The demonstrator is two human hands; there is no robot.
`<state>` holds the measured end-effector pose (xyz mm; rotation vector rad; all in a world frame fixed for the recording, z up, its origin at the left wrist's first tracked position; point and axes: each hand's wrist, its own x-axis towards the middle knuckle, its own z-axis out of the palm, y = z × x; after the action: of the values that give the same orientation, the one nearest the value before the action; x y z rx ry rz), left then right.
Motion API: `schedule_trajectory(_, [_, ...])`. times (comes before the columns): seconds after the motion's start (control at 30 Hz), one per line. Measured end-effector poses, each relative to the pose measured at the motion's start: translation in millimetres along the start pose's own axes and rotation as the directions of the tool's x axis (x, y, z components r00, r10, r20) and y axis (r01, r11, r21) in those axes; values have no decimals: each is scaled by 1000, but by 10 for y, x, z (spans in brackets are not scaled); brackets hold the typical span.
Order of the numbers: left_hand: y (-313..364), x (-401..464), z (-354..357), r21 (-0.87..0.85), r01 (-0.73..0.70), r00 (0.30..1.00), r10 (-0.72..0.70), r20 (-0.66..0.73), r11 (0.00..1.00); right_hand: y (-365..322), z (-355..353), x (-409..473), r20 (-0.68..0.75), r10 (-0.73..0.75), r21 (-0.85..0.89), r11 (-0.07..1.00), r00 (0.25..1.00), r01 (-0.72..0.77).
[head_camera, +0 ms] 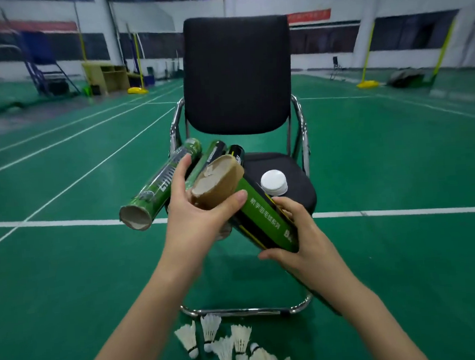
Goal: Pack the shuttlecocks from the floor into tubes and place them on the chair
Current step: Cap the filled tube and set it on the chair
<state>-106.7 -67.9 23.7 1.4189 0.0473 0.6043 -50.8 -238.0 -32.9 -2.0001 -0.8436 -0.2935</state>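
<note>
Green court floor [68, 276] with white lines fills a big sports hall, and a black chair [237, 75] with shiny metal legs stands in the middle. On the seat lie three tubes [158, 185] side by side, their near ends sticking out over the front edge, and a small stack of white lids [273, 183] sits on the seat just beside them. One of the tubes has an open end with no lid on it. The left hand [196, 216] holds a brown cardboard tube [217, 185], with the fingers and thumb curled round it near its open end. The right hand [299, 243] grips the bottom of a green and black tube [264, 223], fingers wrapped round it, and this tube leans up toward the seat. Both held tubes are in the air in front of the chair. Down on the floor, right by the chair's front bar, lies a pile of white shuttlecocks [231, 349], close together and touching. I think the job is only just begun. The shuttlecocks are not packed yet, and it is too hard to see if any tube has some inside. They all have to go into tubes, the lids have to go on, and the full tubes must go on the chair.
</note>
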Motion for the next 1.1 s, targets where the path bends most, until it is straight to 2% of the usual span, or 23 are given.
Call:
schedule_trajectory(0.1, [-13, 84, 25, 43, -12, 1000, 12, -1, 999, 97, -74, 75, 22, 39, 89, 995, 999, -40])
schedule_trajectory(0.2, [-66, 169, 38, 89, -27, 1000, 25, 17, 996, 383, -98, 323, -79, 122, 169, 980, 989, -107])
schedule_trajectory(0.3, [-149, 227, 63, 125, -32, 998, 24, 64, 992, 796, -60, 711, -134, 239, 39, 971, 962, -235])
schedule_trajectory(0.4, [-232, 288, 69, 148, -40, 997, 29, 78, 988, 1139, -5, 1057, -156, 273, -70, 956, 949, -286])
schedule_trajectory(0.5, [-281, 354, 43, 148, -25, 997, 15, 70, 989, 1352, 38, 1347, -171, 260, -170, 942, 950, -289])
schedule_trajectory(0.6, [-315, 390, 42, 163, -19, 998, 8, 67, 986, 1451, 92, 1541, -163, 247, -195, 941, 955, -277])
schedule_trajectory(0.73, [-356, 399, 65, 174, -10, 997, -3, 74, 985, 1478, 186, 1610, -108, 260, -262, 924, 959, -280])
schedule_trajectory(0.9, [-371, 377, 48, 171, 8, 997, -21, 77, 985, 1497, 240, 1629, -114, 259, -382, 880, 959, -283])
schedule_trajectory(1.1, [-384, 319, 30, 180, 31, 995, -47, 85, 983, 1437, 197, 1655, -160, 224, -365, 891, 961, -269])
